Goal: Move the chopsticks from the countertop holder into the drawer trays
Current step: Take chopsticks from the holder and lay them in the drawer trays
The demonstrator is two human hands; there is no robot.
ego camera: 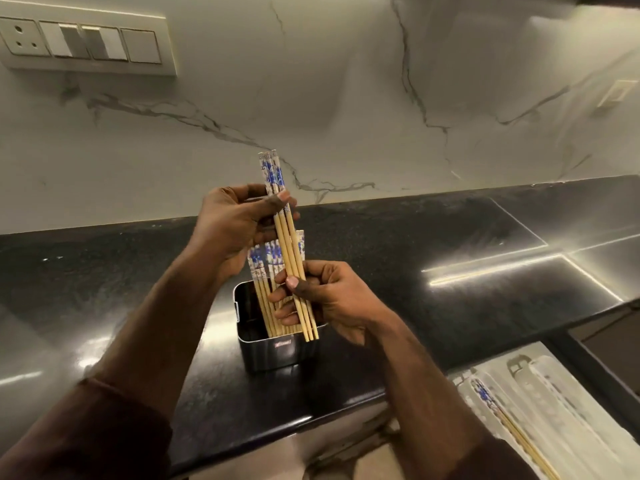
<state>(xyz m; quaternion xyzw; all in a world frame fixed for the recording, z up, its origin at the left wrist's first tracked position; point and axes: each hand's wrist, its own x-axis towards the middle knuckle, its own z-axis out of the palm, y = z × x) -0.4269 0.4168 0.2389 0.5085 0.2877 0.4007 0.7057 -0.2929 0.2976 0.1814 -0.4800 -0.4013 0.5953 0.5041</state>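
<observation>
- Both hands hold a small bunch of chopsticks [288, 244] just above the metal holder [277, 344] on the black counter [415, 271].
- The left hand [235, 226] pinches the bunch near its blue-patterned tops, thumb pressed on.
- The right hand [322, 299] grips the lower ends, fingers curled around them.
- More chopsticks [265, 289] stand in the holder.
- Right of the holder and lower, the open drawer's white tray [554, 403] holds a few chopsticks [502, 417].

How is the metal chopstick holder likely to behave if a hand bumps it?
The holder looks thin-walled and probably light, so it may slide on the glossy countertop. The remaining chopsticks stand well above its rim, so a knock could tip it.
</observation>
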